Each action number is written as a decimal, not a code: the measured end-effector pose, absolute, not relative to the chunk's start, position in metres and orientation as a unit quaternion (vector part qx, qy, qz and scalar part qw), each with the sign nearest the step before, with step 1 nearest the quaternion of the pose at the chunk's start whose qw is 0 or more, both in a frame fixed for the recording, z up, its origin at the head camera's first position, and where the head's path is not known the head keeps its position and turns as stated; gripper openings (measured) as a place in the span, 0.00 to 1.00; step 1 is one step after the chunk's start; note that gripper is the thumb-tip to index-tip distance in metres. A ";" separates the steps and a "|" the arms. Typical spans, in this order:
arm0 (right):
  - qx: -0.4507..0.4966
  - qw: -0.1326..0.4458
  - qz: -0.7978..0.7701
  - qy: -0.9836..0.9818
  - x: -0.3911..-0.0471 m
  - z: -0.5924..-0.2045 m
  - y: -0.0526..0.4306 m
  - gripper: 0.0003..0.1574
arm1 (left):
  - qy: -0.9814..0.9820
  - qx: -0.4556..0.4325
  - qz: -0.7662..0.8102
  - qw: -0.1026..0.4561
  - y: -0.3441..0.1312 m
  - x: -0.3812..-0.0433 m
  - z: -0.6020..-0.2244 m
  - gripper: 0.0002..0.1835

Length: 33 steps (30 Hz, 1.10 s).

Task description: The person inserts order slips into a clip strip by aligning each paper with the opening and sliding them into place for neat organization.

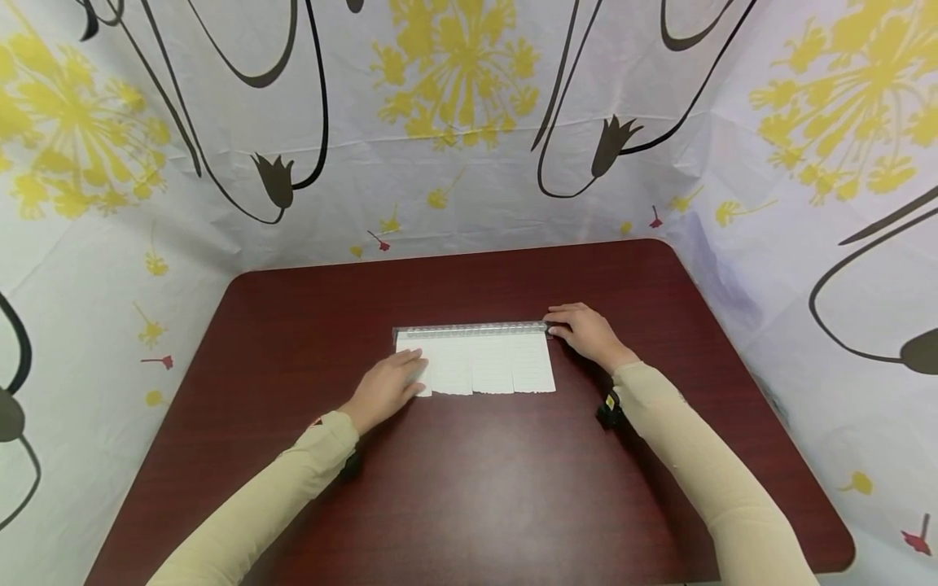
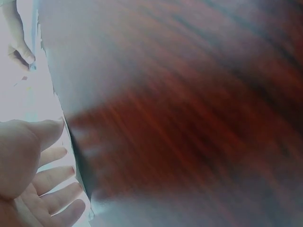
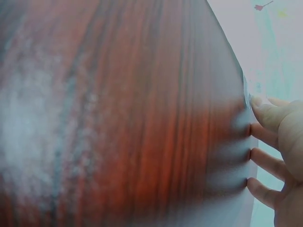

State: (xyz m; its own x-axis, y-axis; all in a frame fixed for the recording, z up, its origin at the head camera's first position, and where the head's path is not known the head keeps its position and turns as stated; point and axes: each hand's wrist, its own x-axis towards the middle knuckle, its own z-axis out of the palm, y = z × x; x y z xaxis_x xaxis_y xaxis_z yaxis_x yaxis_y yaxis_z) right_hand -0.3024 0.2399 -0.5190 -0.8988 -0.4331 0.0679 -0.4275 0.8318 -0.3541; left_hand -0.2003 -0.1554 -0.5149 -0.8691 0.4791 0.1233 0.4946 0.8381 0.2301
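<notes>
White lined paper (image 1: 491, 366) lies on the table, split by vertical lines into several strips with a ragged near edge. Along its far edge runs a clear ruler (image 1: 472, 330). My left hand (image 1: 386, 389) rests flat on the paper's left side, covering part of it. In the left wrist view, its fingers (image 2: 57, 177) extend over the paper near the edge. At the ruler's right end, my right hand (image 1: 589, 334) pinches the tip between thumb and fingers. The right wrist view shows that thumb (image 3: 267, 113) beside the ruler's end, with the other fingers touching the tabletop.
The dark red wooden table (image 1: 469, 488) has rounded corners and a bright glare patch near its front. A white cloth (image 1: 469, 203) with yellow and dark flower prints hangs behind and at both sides. A small black device (image 1: 608, 409) sits under the right wrist.
</notes>
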 end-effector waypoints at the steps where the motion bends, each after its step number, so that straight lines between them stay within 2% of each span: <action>1: -0.225 0.008 -0.182 0.957 -0.302 -0.519 0.240 0.24 | -0.958 -0.254 -0.127 0.030 -0.155 -0.201 -0.515 0.25; 22: -0.227 0.001 -0.167 0.959 -0.303 -0.519 0.243 0.25 | -0.954 -0.271 -0.125 0.039 -0.152 -0.204 -0.512 0.25; 28: -0.222 0.013 -0.180 0.958 -0.302 -0.520 0.247 0.25 | -0.953 -0.270 -0.128 0.037 -0.150 -0.206 -0.505 0.23; 33: -0.214 0.034 -0.200 0.955 -0.300 -0.519 0.252 0.31 | -0.951 -0.278 -0.126 0.040 -0.151 -0.208 -0.492 0.23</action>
